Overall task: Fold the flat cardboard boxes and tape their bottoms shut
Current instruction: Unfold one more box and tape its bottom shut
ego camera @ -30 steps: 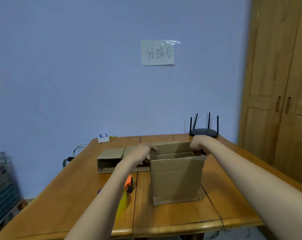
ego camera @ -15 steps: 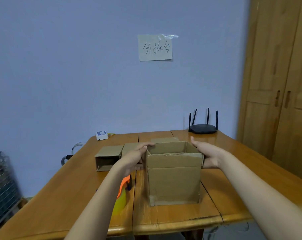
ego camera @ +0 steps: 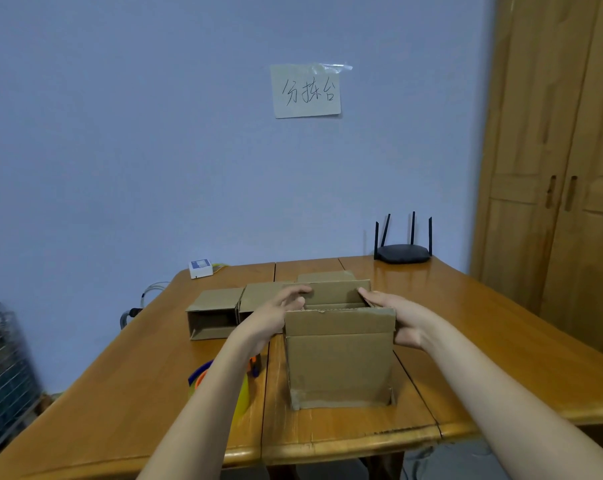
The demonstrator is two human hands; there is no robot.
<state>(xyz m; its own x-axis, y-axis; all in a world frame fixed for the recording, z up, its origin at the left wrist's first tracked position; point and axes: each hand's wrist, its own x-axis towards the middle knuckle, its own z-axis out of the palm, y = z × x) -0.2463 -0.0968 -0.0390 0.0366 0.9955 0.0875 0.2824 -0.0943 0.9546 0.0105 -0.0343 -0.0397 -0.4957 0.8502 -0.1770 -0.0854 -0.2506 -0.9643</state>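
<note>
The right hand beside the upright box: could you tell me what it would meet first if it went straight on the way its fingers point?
Probably the far wall of the upright brown cardboard box, just beyond the right hand; depth is unclear.

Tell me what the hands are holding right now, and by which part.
Both hold the upright cardboard box by its upper side walls: the left hand against its left side, the right hand against its right, fingers reaching along the top rim.

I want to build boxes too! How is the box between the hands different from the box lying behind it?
The front box stands upright, opening upward; the back box lies on its side, opening sideways. Both hands touch the front box; nothing touches the back one. Both are brown cardboard.
</note>
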